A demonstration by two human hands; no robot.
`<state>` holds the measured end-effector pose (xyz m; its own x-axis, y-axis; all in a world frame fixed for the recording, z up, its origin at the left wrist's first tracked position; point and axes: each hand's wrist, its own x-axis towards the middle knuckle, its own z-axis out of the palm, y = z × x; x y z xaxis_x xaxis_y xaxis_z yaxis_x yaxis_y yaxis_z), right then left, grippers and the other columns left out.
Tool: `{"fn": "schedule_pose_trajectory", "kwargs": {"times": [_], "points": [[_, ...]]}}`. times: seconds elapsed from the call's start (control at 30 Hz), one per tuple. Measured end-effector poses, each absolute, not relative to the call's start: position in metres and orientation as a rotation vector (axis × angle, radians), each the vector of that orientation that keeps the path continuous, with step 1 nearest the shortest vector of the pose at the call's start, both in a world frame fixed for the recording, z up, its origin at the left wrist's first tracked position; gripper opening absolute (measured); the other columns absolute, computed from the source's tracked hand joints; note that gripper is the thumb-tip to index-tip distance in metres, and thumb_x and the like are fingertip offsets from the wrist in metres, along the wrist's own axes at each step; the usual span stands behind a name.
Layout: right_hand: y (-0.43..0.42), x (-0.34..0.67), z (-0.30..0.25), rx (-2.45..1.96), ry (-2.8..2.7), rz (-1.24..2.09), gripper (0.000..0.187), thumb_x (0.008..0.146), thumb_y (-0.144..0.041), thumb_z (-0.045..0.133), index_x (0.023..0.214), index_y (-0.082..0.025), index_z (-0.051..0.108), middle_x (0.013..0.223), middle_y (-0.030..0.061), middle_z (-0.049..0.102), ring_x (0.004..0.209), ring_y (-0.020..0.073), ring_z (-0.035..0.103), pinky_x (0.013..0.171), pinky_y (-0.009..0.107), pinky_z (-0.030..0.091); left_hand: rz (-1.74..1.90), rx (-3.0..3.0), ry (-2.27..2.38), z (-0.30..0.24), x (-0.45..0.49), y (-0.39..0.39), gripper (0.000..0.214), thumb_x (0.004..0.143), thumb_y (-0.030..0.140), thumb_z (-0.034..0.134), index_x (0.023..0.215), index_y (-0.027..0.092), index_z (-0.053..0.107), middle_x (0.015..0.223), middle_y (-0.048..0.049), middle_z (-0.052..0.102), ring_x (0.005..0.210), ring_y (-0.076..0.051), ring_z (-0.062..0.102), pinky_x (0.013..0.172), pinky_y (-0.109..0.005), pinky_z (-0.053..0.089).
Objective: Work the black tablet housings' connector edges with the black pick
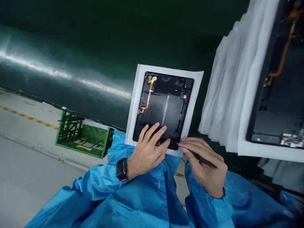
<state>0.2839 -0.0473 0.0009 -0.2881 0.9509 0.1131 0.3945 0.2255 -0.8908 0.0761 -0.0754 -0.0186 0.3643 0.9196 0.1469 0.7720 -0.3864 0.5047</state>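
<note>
A black tablet housing with an orange flex cable along its left side lies on a white foam sheet. My left hand rests on the housing's near edge, fingers stretched out and slightly spread. Pinched in my right hand are thin black tweezers, whose tip meets the housing's near right corner. What the tip touches there is too small to make out.
To the right rises a stack of white foam sheets with another tablet housing on top. The green work table stretches beyond. Below its edge at left, a green plastic crate stands near a yellow-black floor stripe.
</note>
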Motion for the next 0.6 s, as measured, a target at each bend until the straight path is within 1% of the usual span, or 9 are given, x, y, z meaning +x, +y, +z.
{"fn": "schedule_pose_trajectory", "kwargs": {"times": [0.23, 0.6], "points": [[-0.0468, 0.288, -0.0027, -1.185, -1.839, 1.043, 0.038, 0.084, 0.001, 0.073, 0.112, -0.025, 0.076, 0.105, 0.0047, 0.077, 0.105, 0.0262, 0.07, 0.087, 0.045, 0.06, 0.663, 2.293, 1.443, -0.0222, 0.072, -0.0766, 0.028, 0.095, 0.016, 0.061, 0.122, 0.016, 0.068, 0.147, -0.0182, 0.057, 0.15, -0.037, 0.039, 0.12, -0.062, 0.034], [-0.0478, 0.2865, -0.0015, -1.168, -1.833, 1.017, 0.04, 0.084, 0.002, 0.073, 0.113, -0.025, 0.077, 0.105, 0.0044, 0.078, 0.104, 0.0275, 0.071, 0.085, 0.045, 0.061, 0.673, 2.294, 1.442, -0.0242, 0.0726, -0.0778, 0.029, 0.095, 0.017, 0.062, 0.123, 0.016, 0.068, 0.148, -0.0178, 0.057, 0.15, -0.037, 0.039, 0.12, -0.062, 0.034]]}}
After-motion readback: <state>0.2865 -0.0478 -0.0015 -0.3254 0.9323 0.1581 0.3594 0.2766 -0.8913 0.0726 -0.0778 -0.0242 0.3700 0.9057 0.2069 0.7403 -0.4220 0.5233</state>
